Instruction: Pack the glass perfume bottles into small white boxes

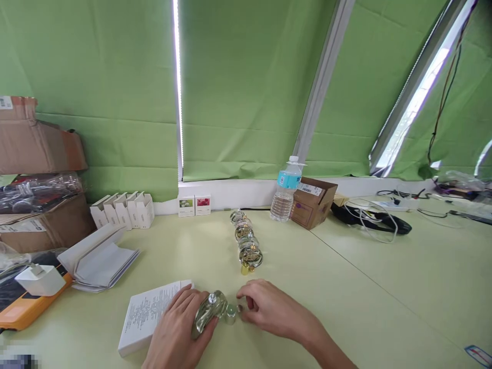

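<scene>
Curved clear-glass perfume bottle [207, 311] sits clenched in our left grip [179, 328], which rests against a white printed leaflet [148, 318] on the pale green bench [357, 302] — the bottle's silver-topped neck tips toward our right grip [274, 307]. We are working at this one bottle and its small parts: the right grip curls over a tiny gold-coloured piece [240, 308], though we cannot tell whether it is pinched or only touched. A short glass-and-metal cylinder [230, 314] stands between the grips. Farther off, a row of glass perfume bottles [246, 238] lies end to end, their contents hard to make out, near a clear plastic water bottle [284, 197] — part-filled with water.
</scene>
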`<state>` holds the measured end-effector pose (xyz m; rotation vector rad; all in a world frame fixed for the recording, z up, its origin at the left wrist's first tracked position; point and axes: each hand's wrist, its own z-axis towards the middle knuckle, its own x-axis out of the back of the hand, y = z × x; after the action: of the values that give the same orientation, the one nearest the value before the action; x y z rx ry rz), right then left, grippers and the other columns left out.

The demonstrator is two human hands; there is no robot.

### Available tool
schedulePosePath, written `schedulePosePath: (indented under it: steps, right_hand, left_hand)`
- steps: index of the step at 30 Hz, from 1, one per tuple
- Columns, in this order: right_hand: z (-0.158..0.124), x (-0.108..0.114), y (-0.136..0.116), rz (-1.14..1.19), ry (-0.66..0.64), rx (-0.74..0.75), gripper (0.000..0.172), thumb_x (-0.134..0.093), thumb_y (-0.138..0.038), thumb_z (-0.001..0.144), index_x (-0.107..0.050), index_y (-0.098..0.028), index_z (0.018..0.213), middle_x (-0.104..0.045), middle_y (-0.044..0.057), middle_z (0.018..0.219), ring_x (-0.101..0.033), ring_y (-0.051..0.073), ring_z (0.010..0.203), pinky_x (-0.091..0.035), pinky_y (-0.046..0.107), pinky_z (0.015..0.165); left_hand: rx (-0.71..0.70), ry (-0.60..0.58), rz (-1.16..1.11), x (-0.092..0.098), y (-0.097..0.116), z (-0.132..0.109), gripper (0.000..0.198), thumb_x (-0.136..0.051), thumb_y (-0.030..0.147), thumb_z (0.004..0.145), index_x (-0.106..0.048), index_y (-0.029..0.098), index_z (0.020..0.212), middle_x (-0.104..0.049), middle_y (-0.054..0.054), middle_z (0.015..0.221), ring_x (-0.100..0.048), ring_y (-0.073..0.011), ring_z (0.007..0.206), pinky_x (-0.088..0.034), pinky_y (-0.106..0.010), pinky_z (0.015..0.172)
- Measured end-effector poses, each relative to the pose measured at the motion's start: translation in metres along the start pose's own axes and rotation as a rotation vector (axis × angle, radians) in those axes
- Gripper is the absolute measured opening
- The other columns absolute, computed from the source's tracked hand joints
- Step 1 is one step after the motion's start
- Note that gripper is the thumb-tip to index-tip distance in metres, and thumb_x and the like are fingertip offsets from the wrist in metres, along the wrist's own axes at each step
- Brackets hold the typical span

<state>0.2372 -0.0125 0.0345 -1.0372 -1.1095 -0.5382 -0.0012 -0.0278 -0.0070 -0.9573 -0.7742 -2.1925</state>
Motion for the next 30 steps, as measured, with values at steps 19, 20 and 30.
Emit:
schedulePosePath:
  steps: [19, 20, 30]
  right_hand:
    - [-0.001, 0.021, -0.033, 0.346, 0.162, 0.211, 0.019, -0.059, -0.028, 0.091, -0.062, -0.024, 0.109, -0.063, 0.002, 0.095, -0.059, 0.016, 0.083, -0.048, 0.028, 0.082]
    - [0.000, 0.024, -0.030, 0.335, 0.176, 0.193, 0.017, -0.059, -0.029, 0.091, -0.063, -0.024, 0.107, -0.063, 0.002, 0.092, -0.059, 0.016, 0.083, -0.047, 0.028, 0.081]
    - [0.004, 0.043, 0.032, 0.319, 0.165, -0.120, 0.017, -0.056, -0.029, 0.087, -0.065, -0.019, 0.097, -0.064, 0.003, 0.087, -0.060, 0.015, 0.069, -0.046, 0.027, 0.062]
  left_hand:
    - [0.079, 0.225, -0.071, 0.005, 0.008, -0.003, 0.046, -0.052, 0.040, 0.092, -0.042, 0.026, 0.135, -0.067, -0.007, 0.119, -0.066, -0.0234, 0.105, -0.057, -0.035, 0.085]
    - [0.126, 0.228, -0.076, 0.005, 0.010, -0.003, 0.049, -0.051, 0.043, 0.092, -0.041, 0.025, 0.137, -0.064, -0.009, 0.124, -0.065, -0.0250, 0.108, -0.058, -0.037, 0.084]
    - [0.096, 0.202, -0.212, -0.008, 0.016, -0.009, 0.024, -0.050, 0.041, 0.092, -0.061, 0.026, 0.109, -0.067, -0.009, 0.111, -0.069, -0.0196, 0.087, -0.059, -0.027, 0.073]
